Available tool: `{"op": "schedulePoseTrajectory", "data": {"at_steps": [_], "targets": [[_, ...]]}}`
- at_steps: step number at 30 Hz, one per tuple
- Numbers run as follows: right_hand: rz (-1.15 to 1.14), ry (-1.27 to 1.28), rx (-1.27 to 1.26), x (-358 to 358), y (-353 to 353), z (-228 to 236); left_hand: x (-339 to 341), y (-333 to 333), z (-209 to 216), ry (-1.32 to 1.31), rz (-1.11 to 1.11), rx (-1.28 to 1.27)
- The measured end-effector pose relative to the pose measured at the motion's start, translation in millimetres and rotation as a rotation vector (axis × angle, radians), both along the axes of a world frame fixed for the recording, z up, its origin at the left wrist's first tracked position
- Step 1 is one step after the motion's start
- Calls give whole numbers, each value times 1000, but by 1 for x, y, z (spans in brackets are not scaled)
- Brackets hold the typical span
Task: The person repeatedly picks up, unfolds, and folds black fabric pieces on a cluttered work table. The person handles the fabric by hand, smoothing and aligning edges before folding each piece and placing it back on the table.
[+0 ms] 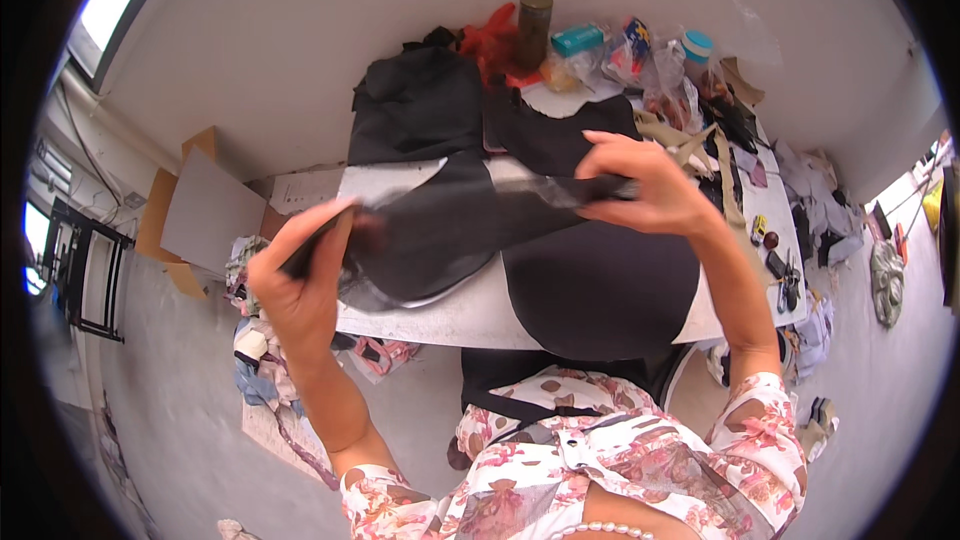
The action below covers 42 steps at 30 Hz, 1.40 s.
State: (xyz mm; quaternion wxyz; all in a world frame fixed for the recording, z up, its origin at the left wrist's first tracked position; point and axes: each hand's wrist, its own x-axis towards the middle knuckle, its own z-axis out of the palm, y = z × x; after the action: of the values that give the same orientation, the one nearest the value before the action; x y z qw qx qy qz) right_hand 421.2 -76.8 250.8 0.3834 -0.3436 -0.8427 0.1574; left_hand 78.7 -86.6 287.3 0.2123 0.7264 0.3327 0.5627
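A piece of black fabric (440, 235), blurred by motion, is stretched in the air between my two hands above the white table (450, 315). My left hand (305, 260) pinches its left end between thumb and fingers. My right hand (645, 185) grips the other end, with the fingers closed over a dark bunched part. Below my right hand lies a black fabric panel (605, 290) with a rounded near edge, overhanging the table's front. Another black cut piece (560, 130) with a curved edge lies farther back, partly hidden by my right hand.
Folded black fabric (415, 105) is piled at the back left. A red bag (490, 40), a dark jar (534, 30) and plastic bags line the back. Scissors (790, 285) lie at the right edge near fabric scraps (735, 180). A cardboard box (200, 210) stands on the left.
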Motion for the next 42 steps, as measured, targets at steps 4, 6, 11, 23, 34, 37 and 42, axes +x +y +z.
{"op": "schedulePoseTrajectory", "data": {"at_steps": [4,6,11,23,34,37,42], "targets": [[147,253,-303,29,-71,8,-34,-42,-26,-293,-271,-153],[286,513,-345,37,-101,6,-28,-29,-33,-242,-788,-197],[60,813,-379,47,-146,-14,15,-42,-53,-267,-250,-528],[-635,675,-432,88,-134,-102,90,25,-143,-164,-183,-731],[-935,414,-376,95,-100,-126,116,48,-160,252,220,-405],[-979,356,-357,94,-95,-129,117,47,-158,279,234,-408],[-1020,329,-326,94,-92,-132,120,47,-155,243,197,-478]]}}
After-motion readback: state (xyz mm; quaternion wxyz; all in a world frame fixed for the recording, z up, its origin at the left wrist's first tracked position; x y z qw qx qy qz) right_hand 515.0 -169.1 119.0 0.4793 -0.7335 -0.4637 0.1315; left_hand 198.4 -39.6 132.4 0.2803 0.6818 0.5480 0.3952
